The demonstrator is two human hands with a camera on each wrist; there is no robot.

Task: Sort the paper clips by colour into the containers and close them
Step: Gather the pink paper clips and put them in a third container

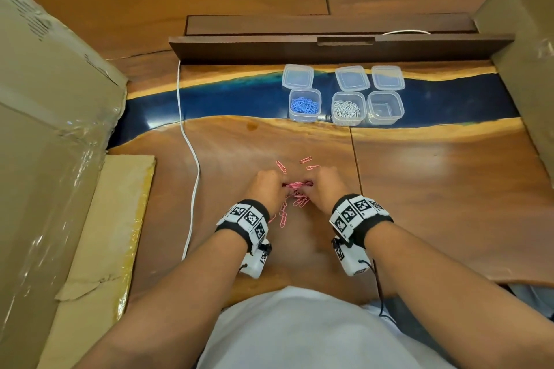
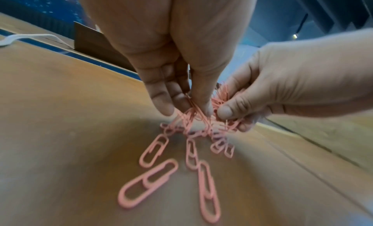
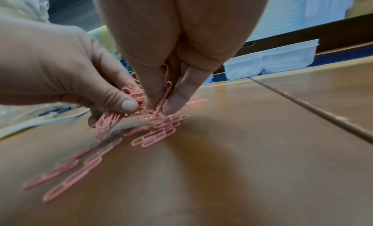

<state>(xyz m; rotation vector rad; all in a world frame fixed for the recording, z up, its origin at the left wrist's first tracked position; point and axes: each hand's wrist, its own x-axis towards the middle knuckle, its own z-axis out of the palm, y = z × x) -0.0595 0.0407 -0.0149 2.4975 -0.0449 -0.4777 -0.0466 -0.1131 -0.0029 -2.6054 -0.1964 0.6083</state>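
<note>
Both hands are down on the wooden table, gathering a bunch of pink paper clips (image 1: 298, 184). My left hand (image 1: 268, 186) pinches clips between thumb and fingers (image 2: 187, 109). My right hand (image 1: 328, 186) pinches the same bunch from the other side (image 3: 160, 106). More pink clips (image 2: 149, 183) lie loose on the table near my wrists, and a few (image 1: 305, 160) lie beyond the hands. At the back stand three open clear containers: one with blue clips (image 1: 305, 105), one with white clips (image 1: 347, 108), one empty (image 1: 385, 107). Their lids (image 1: 352, 78) lie behind them.
A white cable (image 1: 192, 159) runs down the table left of my hands. Large cardboard boxes stand at the left (image 1: 45, 129) and right (image 1: 524, 39). A flat cardboard sheet (image 1: 114, 219) lies at the left. A dark wooden ledge (image 1: 329, 45) closes the back.
</note>
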